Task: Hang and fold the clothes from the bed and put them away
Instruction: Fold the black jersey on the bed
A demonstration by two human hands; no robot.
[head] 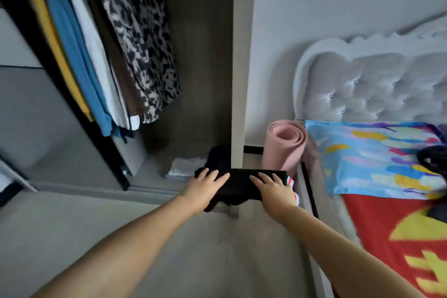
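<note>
A stack of folded clothes with a black garment [239,185] on top hangs between my two hands, in front of the open wardrobe. My left hand [204,182] grips its left end, fingers spread over the top. My right hand [272,185] grips the right end, where a striped red, white and blue piece [294,189] shows underneath. On the wardrobe floor behind lie a folded white cloth [185,167] and a dark folded item [219,158]. More dark clothes [434,159] lie on the bed at the right edge.
Hanging garments [101,55] in yellow, blue, white, brown and leopard print fill the wardrobe's left side. A beige wardrobe side panel [240,68] stands between wardrobe and wall. A rolled pink mat [284,145] leans by the bed with its colourful pillow [372,157] and red cover [387,230].
</note>
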